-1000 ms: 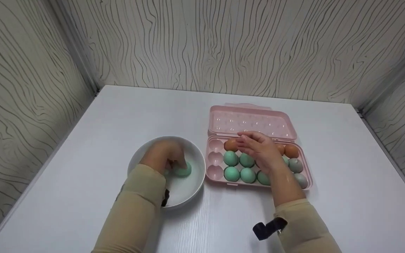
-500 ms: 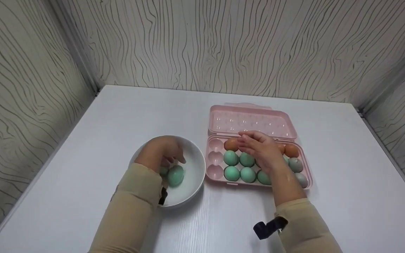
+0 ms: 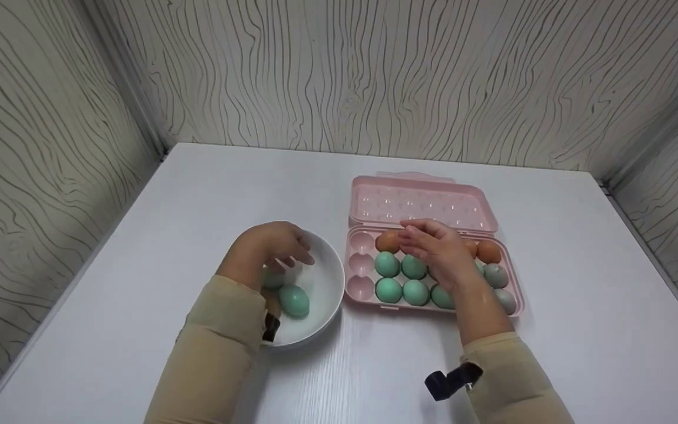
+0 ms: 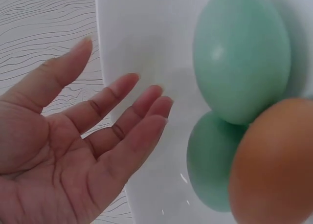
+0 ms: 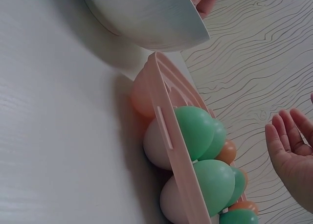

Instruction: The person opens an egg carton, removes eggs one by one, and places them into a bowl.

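Over the far side of the white bowl (image 3: 327, 294), my left hand (image 3: 274, 244) hovers with its fingers relaxed and apart. In the left wrist view its palm shows, with no egg touching it. Beside it in the bowl lie two green eggs (image 4: 239, 53) and a brown egg (image 4: 279, 165), touching one another. My right hand (image 3: 439, 250) is held over the pink egg carton (image 3: 368, 306), fingers loosely extended, holding nothing. Brown eggs (image 3: 387, 241), green eggs (image 3: 388, 290) and greyish eggs (image 3: 495, 275) sit in its wells. The leftmost column holds no eggs. My right hand and forearm hide some eggs.
The carton's lid (image 3: 424, 203) lies folded back toward the wall. Bowl and carton stand close together, side by side, on a white table (image 3: 362, 365). Wood-patterned panels (image 3: 351, 76) rise at the back and on both sides.
My left hand let go of a green egg in the bowl, then rose slightly and moved away from it. That egg has turned and settled. My right hand has stayed put.
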Tool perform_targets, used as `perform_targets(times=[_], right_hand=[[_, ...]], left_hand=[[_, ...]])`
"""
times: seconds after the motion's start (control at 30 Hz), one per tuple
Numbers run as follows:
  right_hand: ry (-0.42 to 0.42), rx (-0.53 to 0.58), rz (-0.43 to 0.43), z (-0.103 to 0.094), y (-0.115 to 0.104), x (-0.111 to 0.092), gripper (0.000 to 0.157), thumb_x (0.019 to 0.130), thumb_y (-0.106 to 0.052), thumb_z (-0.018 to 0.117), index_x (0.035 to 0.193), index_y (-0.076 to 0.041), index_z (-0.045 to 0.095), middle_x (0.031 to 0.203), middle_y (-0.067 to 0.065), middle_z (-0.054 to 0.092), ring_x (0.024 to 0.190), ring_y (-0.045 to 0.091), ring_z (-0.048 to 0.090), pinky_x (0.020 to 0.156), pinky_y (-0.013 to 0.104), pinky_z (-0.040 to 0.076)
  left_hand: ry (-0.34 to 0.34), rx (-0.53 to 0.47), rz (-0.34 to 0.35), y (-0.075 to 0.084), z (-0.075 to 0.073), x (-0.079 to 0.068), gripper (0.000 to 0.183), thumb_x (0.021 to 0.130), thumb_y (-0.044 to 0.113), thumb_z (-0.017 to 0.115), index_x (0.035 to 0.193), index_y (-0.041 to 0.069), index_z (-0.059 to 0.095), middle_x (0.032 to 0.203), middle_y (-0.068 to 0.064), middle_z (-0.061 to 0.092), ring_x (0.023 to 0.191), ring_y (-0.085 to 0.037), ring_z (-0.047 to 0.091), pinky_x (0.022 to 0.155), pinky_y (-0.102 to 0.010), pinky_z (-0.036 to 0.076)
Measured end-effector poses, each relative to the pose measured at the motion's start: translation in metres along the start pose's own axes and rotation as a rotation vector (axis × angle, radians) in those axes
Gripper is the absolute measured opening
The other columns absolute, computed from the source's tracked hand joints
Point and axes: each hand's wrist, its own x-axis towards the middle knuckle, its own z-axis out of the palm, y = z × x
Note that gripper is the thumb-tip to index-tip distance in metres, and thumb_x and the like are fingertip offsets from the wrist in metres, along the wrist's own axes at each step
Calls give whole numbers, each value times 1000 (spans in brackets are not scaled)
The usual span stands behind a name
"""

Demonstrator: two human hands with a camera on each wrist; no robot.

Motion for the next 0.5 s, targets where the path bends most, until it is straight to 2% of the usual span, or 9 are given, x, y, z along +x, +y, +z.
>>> perform_targets(times=[0.23,0.37,0.5], right_hand=[[13,6,-3,-2,-2,0,43,88,-23,61,122,1,51,112,16,59,109,34,55,89,30,47],[27,-10,-12,-4,-3,0,43,87,-26,63,120,-1,53,113,16,59,108,34,55,89,31,47],[26,-17,-33,-8,-4,0,40,87,-26,62,118,-2,54,112,16,59,104,31,58,91,34,47]], left_hand=[[15,-101,28,-1,-8,-7,35,80,23,69,113,13,60,111,-7,59,105,-28,57,79,-36,52],[53,-159,67,-1,-11,-10,32,82,25,67,112,16,60,116,-9,58,105,-26,57,79,-35,52],[97,-270,112,-2,-13,-12,27,83,28,66,107,17,60,116,-9,58,105,-25,57,80,-34,52]])
